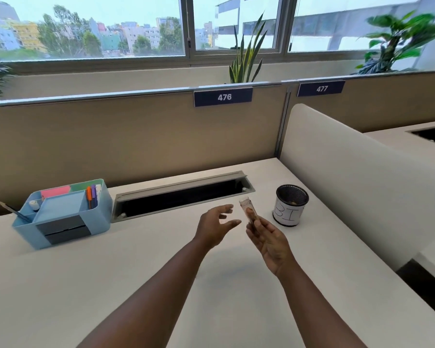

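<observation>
The small clear plastic tube is blurred. Its brownish contents cannot be identified, and its near end is covered by the right hand, which pinches it between thumb and fingers above the white bench. The left hand hovers just left of the tube, fingers spread and loosely bent, holding nothing. A black mesh cup stands near, to the right; its handwritten label reads only "BI". A light blue plastic organiser sits well to the left. A grey open cable tray lies beyond the hands.
</observation>
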Available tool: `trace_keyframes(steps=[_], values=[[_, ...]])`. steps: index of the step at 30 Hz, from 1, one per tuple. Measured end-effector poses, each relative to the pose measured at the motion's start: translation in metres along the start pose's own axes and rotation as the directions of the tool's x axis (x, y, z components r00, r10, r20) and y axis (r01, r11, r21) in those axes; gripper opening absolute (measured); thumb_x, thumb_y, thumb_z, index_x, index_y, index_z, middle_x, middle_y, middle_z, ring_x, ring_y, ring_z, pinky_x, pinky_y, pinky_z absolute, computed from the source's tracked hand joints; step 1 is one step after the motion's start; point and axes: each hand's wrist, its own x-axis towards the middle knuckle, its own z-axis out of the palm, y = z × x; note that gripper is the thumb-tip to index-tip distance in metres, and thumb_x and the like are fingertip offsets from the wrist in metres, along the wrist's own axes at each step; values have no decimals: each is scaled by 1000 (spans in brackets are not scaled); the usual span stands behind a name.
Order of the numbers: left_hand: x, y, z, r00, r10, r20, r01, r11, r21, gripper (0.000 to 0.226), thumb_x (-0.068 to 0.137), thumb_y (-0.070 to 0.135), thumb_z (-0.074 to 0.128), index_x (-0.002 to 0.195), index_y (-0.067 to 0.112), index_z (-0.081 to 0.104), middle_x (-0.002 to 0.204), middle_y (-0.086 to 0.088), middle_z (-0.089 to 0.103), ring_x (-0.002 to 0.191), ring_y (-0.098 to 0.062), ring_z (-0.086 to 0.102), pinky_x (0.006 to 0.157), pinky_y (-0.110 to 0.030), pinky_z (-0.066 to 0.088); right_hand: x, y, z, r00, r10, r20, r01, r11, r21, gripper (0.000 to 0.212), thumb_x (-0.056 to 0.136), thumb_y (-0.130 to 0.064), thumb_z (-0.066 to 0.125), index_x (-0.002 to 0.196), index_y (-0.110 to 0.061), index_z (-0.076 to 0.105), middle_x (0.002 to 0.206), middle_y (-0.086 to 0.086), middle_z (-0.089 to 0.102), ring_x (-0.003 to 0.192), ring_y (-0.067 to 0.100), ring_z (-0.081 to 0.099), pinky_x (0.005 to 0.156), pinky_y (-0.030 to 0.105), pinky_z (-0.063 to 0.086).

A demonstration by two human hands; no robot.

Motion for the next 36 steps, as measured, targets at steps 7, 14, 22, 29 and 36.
trace_keyframes(steps=[7, 14, 22, 29, 36], values=[[32, 20, 38, 943, 82, 322, -254, 803, 540, 62, 89, 26, 58, 144, 19, 30, 149, -3, 40, 136, -22, 36, 107, -36, 37, 23, -42, -36, 902, -260, -344, 222, 964, -148, 16, 85, -2, 58, 100, -4, 63, 86, 2, 67, 71, 9, 62, 60, 15, 57], [59, 45, 76, 866, 106, 489, -419, 688, 592, 71, 91, 21, 53, 149, 17, 12, 160, 2, 10, 145, -19, 16, 111, -42, 32, 47, -63, -67, 767, -395, -505, 238, 907, -347, 25, 81, -4, 63, 106, 0, 61, 87, 6, 63, 77, 18, 59, 67, 21, 58], [71, 43, 116, 862, 91, 498, -439, 625, 645, 76, 91, 11, 48, 149, 13, -1, 161, -1, -7, 148, -18, -2, 116, -47, 23, 68, -66, -90, 676, -519, -522, 190, 808, -557, 26, 80, -9, 67, 106, -5, 64, 93, 8, 65, 69, 10, 63, 74, 33, 57], [72, 41, 118, 876, 89, 475, -424, 614, 666, 80, 87, 4, 48, 149, 14, -3, 161, -1, -7, 148, -19, -2, 118, -49, 16, 71, -69, -92, 624, -658, -422, 192, 652, -734, 27, 77, -8, 69, 102, -13, 60, 95, 9, 66, 84, 27, 66, 81, 45, 55], [74, 49, 116, 869, 54, 491, -418, 611, 673, 81, 85, 3, 51, 149, 13, 2, 161, -2, -3, 147, -24, 9, 118, -51, 16, 70, -75, -85, 600, -761, -247, 213, 450, -867, 24, 77, -2, 66, 101, -7, 63, 103, 16, 67, 81, 24, 64, 75, 28, 45]])
